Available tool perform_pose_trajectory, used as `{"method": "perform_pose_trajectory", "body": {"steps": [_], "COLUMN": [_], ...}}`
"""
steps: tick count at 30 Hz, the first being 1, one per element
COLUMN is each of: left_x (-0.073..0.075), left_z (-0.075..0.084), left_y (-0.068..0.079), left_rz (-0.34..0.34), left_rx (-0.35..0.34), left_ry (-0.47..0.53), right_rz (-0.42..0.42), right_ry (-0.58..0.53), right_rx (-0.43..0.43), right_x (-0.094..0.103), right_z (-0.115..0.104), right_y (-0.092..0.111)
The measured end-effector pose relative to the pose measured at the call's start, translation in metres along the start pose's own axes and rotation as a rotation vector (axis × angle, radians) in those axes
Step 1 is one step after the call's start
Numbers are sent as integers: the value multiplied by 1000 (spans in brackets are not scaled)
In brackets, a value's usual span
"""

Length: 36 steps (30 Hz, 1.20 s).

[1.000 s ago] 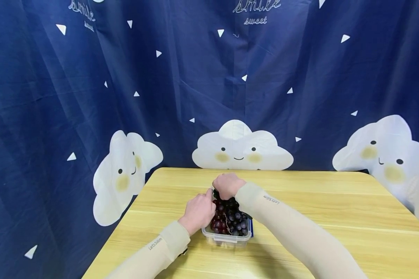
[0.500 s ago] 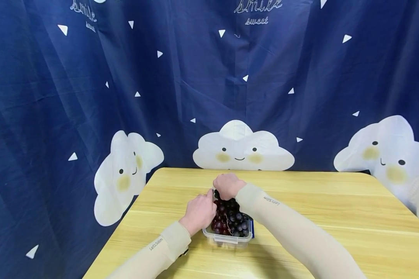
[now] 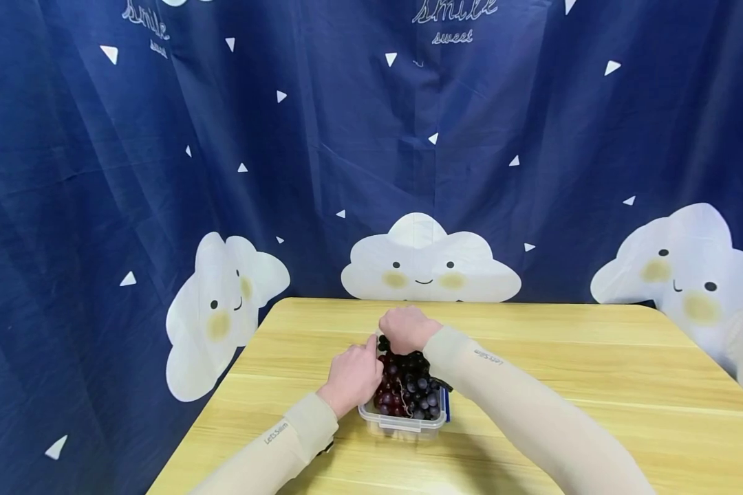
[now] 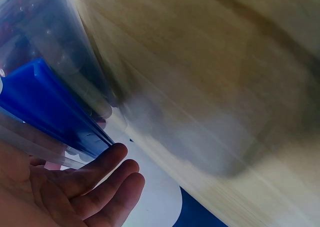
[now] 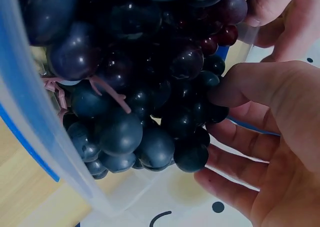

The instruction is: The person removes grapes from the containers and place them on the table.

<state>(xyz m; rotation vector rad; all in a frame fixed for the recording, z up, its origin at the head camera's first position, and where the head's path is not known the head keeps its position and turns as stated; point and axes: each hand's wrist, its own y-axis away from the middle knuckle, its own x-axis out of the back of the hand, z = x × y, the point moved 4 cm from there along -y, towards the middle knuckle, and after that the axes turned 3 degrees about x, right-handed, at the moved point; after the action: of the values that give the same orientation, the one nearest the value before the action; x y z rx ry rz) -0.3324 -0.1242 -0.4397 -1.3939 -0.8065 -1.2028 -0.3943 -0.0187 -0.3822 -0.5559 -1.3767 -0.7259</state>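
A clear plastic food container [image 3: 402,427] with blue side latches stands on the table, filled with dark purple grapes [image 3: 421,393] and reddish grapes [image 3: 387,397]. My left hand [image 3: 354,375] holds the container's left side. In the left wrist view its fingers touch a blue latch flap [image 4: 50,107] that sticks outward. My right hand [image 3: 405,328] is at the container's far end. The right wrist view shows its thumb and fingers around the black grapes [image 5: 185,122] at the bunch's end. A pinkish stem [image 5: 107,89] lies among the grapes.
The light wooden table [image 3: 569,371] extends to both sides of the container. A dark blue curtain [image 3: 322,137] with cloud prints hangs behind the table and along its left side.
The right hand and forearm have shifted very slightly to the right. The left hand keeps its place on the container, and the grapes look the same.
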Motion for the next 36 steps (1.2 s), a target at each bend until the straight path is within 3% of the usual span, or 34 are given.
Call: {"method": "perform_pose_trajectory", "body": {"steps": [21,27,36], "left_x": [3,2,1], "left_z": [1,1,-1], "left_y": [-1,-1,0], "left_rz": [-1,-8,-21], "left_rx": [13,20,14], "left_ry": [7,10,1], "right_rz": [81,86,55], "right_ry": [-277,-340,-349], "right_rx": [189,194,171], "right_x": [10,13,5], "right_z": [17,19,16], "right_y": [13,17,16]}}
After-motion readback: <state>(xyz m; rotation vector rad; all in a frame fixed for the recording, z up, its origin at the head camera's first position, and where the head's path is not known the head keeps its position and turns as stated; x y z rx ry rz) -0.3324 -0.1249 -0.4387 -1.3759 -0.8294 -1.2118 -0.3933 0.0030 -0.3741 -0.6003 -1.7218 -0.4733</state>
